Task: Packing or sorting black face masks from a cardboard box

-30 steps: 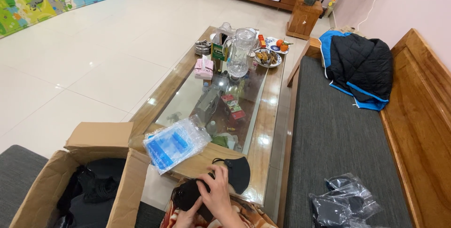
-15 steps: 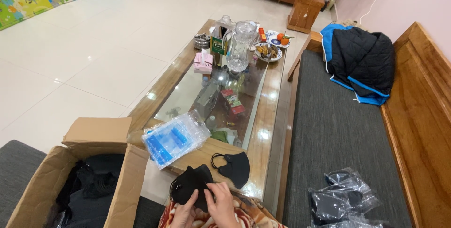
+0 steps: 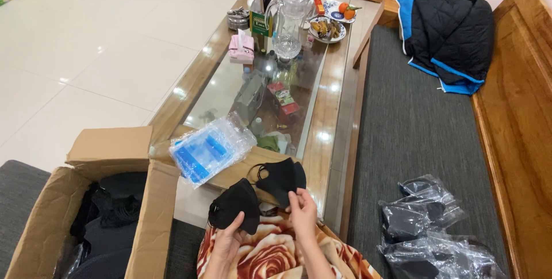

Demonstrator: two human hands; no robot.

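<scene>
Hands at sorting stage: left hand (image 3: pixel 225 240) clamped on black face mask (image 3: pixel 236 204), right hand (image 3: pixel 302 210) pinching second mask (image 3: pixel 282 176); bagging likely needs a steady grip

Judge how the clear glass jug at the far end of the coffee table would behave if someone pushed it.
The glass jug looks tall and fairly narrow, so a high push might tip it. It seems breakable, and on the glossy table it would probably slide easily.
</scene>
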